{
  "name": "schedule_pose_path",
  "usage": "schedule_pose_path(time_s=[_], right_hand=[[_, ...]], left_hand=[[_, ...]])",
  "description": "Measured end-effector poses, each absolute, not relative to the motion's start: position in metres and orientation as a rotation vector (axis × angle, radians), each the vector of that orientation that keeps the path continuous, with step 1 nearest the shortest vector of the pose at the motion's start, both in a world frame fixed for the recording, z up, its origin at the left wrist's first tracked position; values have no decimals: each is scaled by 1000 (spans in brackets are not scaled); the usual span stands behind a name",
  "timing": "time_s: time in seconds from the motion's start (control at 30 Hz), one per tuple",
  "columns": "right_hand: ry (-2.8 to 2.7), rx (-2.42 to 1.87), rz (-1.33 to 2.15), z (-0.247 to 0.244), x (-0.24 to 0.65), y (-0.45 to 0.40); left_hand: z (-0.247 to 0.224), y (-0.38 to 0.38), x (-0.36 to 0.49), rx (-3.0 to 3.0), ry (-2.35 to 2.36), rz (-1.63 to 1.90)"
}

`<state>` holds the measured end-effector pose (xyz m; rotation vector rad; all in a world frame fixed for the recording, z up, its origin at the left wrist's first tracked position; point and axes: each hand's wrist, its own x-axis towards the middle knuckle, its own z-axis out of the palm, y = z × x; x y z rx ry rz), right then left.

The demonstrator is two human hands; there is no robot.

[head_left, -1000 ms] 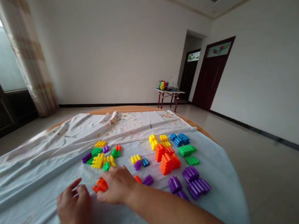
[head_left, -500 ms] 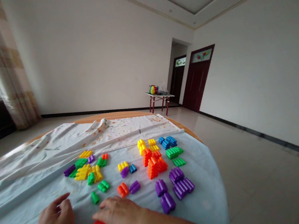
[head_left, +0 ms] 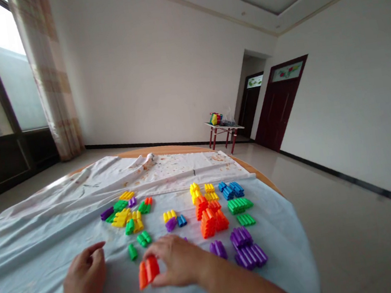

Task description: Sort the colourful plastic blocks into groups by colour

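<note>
An orange ribbed plastic block (head_left: 148, 272) lies tilted on the pale blue sheet (head_left: 35, 268) at the bottom centre of the frame. The right hand (head_left: 176, 259) reaches in from the lower right, its fingers (head_left: 160, 252) curved over the block and closed narrowly around it. The left hand (head_left: 83, 281) rests on the sheet at the lower left, a little to the left of the block. It holds nothing, and its fingers (head_left: 94, 251) are loosely parted and slightly curled.

Just above the block are two green ribbed pieces (head_left: 138, 244). A mixed cluster of yellow, green and purple pieces (head_left: 125, 215) sits further up and to the left, with a small yellow, purple and blue group (head_left: 171, 220) to its right. Right of centre, an orange stack (head_left: 208, 222) stands among yellow pieces (head_left: 201, 192), blue pieces (head_left: 230, 190), green pieces (head_left: 239, 205) and purple pieces (head_left: 247, 250).

Beyond them, a stained white cloth (head_left: 180, 167) covers the far part of the round wooden table (head_left: 167, 149). A small red-legged side table (head_left: 224, 129) stands in the distance at upper right, near a dark red door (head_left: 278, 106). A checked curtain (head_left: 49, 74) hangs beside the window at upper left.
</note>
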<state>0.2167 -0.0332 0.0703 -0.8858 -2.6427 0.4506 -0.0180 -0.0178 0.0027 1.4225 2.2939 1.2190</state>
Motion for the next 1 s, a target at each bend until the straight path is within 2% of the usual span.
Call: schedule_pose_path(time_s=[0.17,0.3,1.0], right_hand=[[-2227,-1265,338,107,305,17],[-2239,-1494,235,115,347,52],[-2305,-1521,418,98,348,69]], left_hand=[[5,-17,-16,1392,2294,1175],[5,-17,-15,1352,2267,1154],[2,-17,-16,1367,2285,1150]])
